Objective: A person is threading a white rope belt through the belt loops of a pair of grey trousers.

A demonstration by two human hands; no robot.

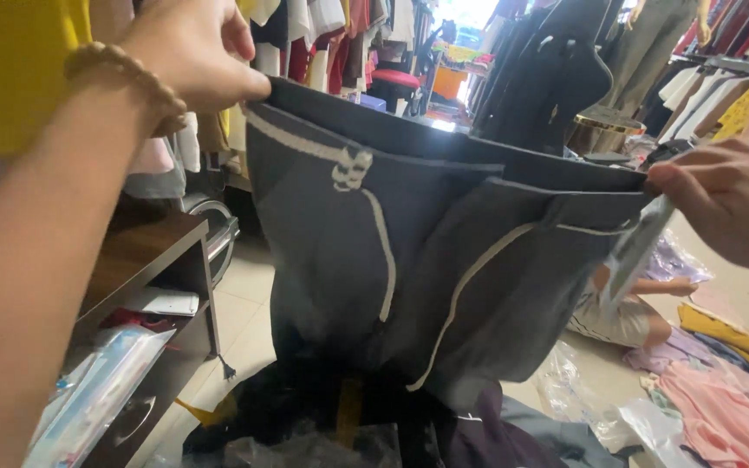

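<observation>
Both hands are pinching the waistband of a pair of dark grey fabric shorts with white piping and a white drawstring (409,260), held up mid-air in front of the camera. Left hand (192,52), with a beaded bracelet (123,74) on the wrist, is clamped on the left corner; right hand (726,199) grips the right corner where a hang tag (639,247) dangles. Keeping both corners level and pulled taut would let it hang flat. Below sits a heap of dark clothes (444,425), maybe in plastic bags, hard to tell. A brown wooden shelf unit (149,251) is left, pastel garments (713,399) lie on the pale tiled floor (244,295), and racks of hanging clothes (331,35) fill the back
</observation>
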